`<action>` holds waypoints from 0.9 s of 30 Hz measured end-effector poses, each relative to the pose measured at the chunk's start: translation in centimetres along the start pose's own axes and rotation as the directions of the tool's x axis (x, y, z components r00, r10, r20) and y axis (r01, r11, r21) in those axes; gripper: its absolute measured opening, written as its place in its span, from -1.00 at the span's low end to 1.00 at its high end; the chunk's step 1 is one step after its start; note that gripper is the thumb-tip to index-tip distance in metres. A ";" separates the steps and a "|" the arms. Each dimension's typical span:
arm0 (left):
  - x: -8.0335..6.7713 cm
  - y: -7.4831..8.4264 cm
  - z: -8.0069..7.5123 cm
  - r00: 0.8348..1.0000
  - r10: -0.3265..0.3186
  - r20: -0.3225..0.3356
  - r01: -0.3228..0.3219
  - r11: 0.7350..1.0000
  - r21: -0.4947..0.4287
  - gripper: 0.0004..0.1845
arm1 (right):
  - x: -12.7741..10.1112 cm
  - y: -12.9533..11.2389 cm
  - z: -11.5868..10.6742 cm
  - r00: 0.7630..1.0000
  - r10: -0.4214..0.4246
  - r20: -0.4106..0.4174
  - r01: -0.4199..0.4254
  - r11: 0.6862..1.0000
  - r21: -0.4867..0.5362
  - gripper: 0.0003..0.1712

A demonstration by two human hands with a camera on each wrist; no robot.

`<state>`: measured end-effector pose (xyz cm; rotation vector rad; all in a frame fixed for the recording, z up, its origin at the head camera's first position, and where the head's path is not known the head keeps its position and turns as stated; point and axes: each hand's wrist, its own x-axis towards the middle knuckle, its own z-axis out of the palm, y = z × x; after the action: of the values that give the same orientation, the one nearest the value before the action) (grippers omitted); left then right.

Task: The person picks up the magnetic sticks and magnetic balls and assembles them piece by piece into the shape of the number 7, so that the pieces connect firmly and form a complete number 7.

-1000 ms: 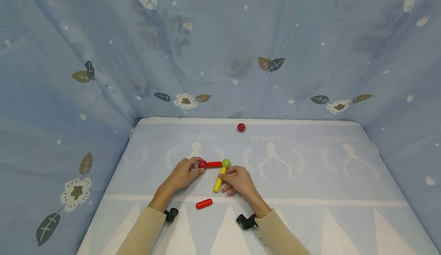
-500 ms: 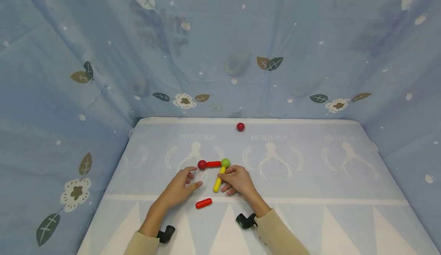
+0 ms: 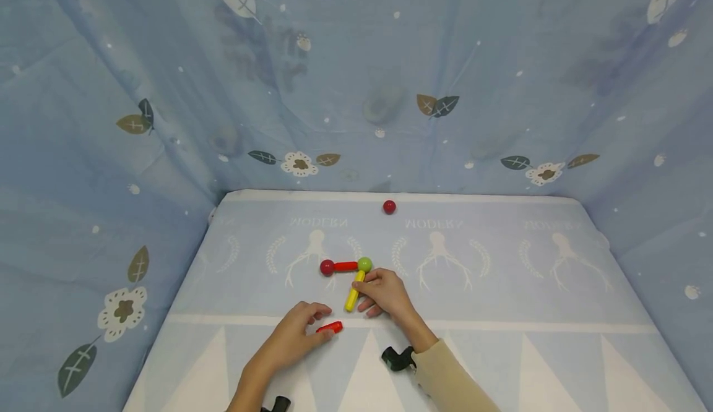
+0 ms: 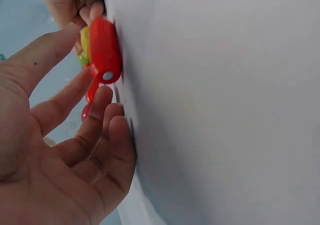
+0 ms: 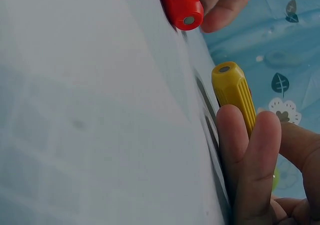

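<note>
On the pale printed table cloth (image 3: 501,288) lies an L-shaped chain: a red ball (image 3: 327,268), a short red stick (image 3: 346,266), a green ball (image 3: 364,264) and a yellow stick (image 3: 353,293) slanting toward me. My right hand (image 3: 362,287) pinches the yellow stick (image 5: 233,92) with its fingers (image 5: 247,150) along its side. My left hand (image 3: 320,325) is curled over a loose red stick (image 3: 330,326), just nearer than the chain. In the left wrist view, thumb and index fingertip (image 4: 101,96) close round this red stick (image 4: 104,50).
A second red ball (image 3: 389,206) sits alone near the table's far edge. Blue leaf-printed fabric (image 3: 356,78) walls in the table at the back and both sides. A black wrist mount (image 3: 397,357) shows on my right forearm.
My left hand has let go of the red ball at the chain's end and drawn back toward me onto the loose red stick. My right hand and the chain stay put.
</note>
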<state>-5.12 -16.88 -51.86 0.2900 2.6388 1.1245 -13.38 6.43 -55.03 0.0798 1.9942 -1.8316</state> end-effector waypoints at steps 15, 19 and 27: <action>0.3 0.2 1.0 1.000 0.006 0.007 -0.007 0.987 0.163 -0.68 | 0.1 0.3 0.0 1.000 -0.009 0.013 0.008 1.000 0.006 -0.52; 0.3 0.4 1.1 1.000 0.011 0.003 -0.012 0.982 0.188 -0.72 | 0.1 0.2 0.0 1.000 -0.013 0.016 0.013 1.000 0.009 -0.52; 0.3 0.6 1.2 0.998 0.063 -0.020 -0.058 0.980 0.192 -0.77 | 0.1 0.1 -0.1 1.000 -0.009 0.012 0.009 1.000 -0.004 -0.53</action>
<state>-5.03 -15.55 -52.29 0.3981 2.7829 0.8971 -13.44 6.49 -55.09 0.0586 1.9933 -1.8288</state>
